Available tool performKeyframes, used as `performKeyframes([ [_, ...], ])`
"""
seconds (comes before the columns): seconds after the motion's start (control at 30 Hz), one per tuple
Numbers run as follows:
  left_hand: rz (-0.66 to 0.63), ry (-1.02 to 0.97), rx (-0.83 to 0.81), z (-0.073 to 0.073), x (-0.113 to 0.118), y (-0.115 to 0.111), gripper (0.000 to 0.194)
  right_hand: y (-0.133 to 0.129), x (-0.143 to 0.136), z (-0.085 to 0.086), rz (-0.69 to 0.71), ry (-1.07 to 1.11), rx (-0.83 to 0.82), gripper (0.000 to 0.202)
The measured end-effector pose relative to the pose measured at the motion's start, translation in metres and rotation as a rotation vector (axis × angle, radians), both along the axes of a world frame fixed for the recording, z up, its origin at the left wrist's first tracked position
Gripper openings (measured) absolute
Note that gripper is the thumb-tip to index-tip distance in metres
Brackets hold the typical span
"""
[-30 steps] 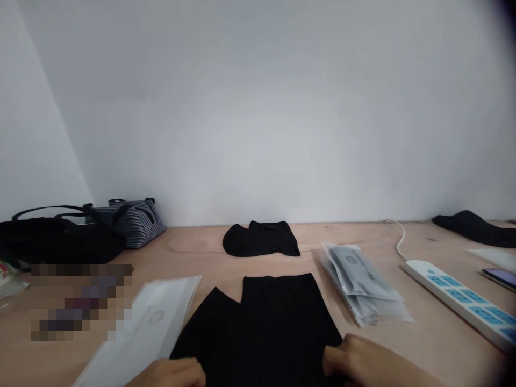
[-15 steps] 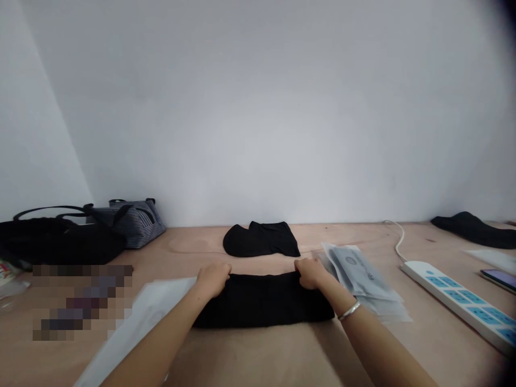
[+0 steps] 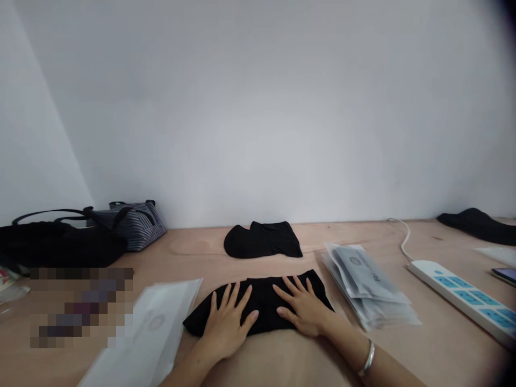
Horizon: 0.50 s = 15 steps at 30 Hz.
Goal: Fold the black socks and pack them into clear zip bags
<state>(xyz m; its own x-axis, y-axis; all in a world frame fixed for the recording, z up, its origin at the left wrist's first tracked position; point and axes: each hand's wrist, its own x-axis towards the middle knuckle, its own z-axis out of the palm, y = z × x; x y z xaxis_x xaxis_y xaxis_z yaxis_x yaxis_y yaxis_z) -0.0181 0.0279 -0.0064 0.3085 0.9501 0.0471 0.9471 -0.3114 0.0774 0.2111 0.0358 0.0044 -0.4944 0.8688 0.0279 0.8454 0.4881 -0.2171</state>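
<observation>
A piece of black cloth (image 3: 264, 301) lies on the table in front of me, with a pointed left end. My left hand (image 3: 228, 322) rests flat on its left part, fingers spread. On the right part lies my right hand (image 3: 304, 306), also flat with fingers apart; a silver bracelet (image 3: 367, 359) circles that wrist. Behind this cloth is a second black cloth piece (image 3: 262, 239), flat with a rounded left end. Frosted plastic bags (image 3: 149, 322) lie flat to the left. More frosted bags (image 3: 368, 279), stacked and with something dark inside, are at the right.
A white power strip (image 3: 463, 295) with blue sockets and a cable lies at the right, near a phone (image 3: 504, 276). Farther back is another black cloth (image 3: 479, 226). A striped bag (image 3: 141, 226) and a black bag (image 3: 60, 244) stand back left. A pixelated patch covers something at left.
Both hands have let go of the cloth's far edge, come nearer to me and spread flat on it. The cloth now lies flat, its pointed left end showing.
</observation>
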Motion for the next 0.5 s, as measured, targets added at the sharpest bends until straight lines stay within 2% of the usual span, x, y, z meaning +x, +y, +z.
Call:
performKeyframes([
  [0.13, 0.083, 0.023, 0.054, 0.008, -0.005, 0.001, 0.06, -0.001, -0.009, 0.006, -0.06, 0.01, 0.039, 0.062],
  [0.27, 0.188, 0.052, 0.123, 0.011, -0.012, 0.002, 0.058, -0.005, -0.038, 0.017, 0.068, 0.091, 0.138, 0.059],
  [0.37, 0.194, 0.055, 0.088, 0.006, -0.014, 0.002, 0.059, -0.003, -0.055, 0.013, 0.162, 0.1, 0.053, 0.062],
  [0.5, 0.186, 0.046, 0.086, 0.005, -0.014, 0.001, 0.055, 0.003, -0.051, 0.001, 0.145, 0.066, -0.09, 0.067],
])
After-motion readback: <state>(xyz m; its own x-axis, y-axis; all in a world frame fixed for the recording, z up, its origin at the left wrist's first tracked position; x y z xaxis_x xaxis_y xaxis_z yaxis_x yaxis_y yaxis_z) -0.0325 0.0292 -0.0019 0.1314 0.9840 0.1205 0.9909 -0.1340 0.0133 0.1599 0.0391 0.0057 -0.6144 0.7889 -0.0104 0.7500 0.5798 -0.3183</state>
